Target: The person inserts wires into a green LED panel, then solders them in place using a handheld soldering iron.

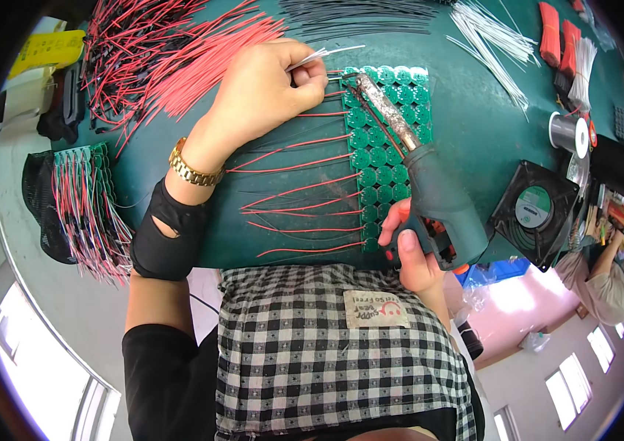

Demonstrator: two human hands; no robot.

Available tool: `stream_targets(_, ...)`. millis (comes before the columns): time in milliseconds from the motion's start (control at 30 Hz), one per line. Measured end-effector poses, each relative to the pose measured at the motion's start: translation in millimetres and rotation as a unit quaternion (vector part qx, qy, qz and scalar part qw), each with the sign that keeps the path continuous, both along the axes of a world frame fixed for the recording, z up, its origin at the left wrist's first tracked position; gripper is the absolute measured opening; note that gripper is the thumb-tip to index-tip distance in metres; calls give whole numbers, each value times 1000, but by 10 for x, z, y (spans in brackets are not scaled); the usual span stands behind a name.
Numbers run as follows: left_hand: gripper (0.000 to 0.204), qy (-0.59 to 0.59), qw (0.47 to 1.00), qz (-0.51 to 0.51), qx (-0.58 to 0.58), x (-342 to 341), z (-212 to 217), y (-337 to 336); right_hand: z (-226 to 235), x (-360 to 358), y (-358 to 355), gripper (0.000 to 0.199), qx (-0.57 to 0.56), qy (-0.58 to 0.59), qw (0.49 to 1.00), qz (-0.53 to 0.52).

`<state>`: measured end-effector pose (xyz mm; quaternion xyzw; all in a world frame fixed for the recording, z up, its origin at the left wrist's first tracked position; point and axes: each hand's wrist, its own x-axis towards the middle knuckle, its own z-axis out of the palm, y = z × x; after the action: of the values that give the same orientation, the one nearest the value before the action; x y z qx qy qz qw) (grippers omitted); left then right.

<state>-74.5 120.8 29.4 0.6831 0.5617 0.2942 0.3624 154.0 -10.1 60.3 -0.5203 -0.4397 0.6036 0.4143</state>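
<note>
White wires (pixel 319 55) are pinched between the thumb and curled fingers of the left hand (pixel 268 84), below which a gold wristwatch (pixel 193 165) circles the wrist. Wrapped round the handle of a dark green soldering gun (pixel 445 195), the right hand (pixel 416 268) sits lower and farther right. Just right of the left fingertips lies the panel of round green circuit boards (pixel 379 156), the gun's tip over its upper corner; whether they touch, I cannot tell. Red leads (pixel 297 170) trail from it beneath the left hand. Right of the right hand stands a black cooling fan (pixel 534 209).
</note>
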Motion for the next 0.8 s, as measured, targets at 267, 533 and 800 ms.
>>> stream_targets(267,6,3,1000,-3,14,-10,-25,-2,-26,-13,-24,16,0,0,1000,5)
stream_targets(533,6,16,1000,-5,19,-15,-39,1,2,28,-82,43,17,12,999,-28)
stream_targets(800,5,2,1000,0,7,-23,-41,-5,5,83,-91,51,-7,39,997,-63)
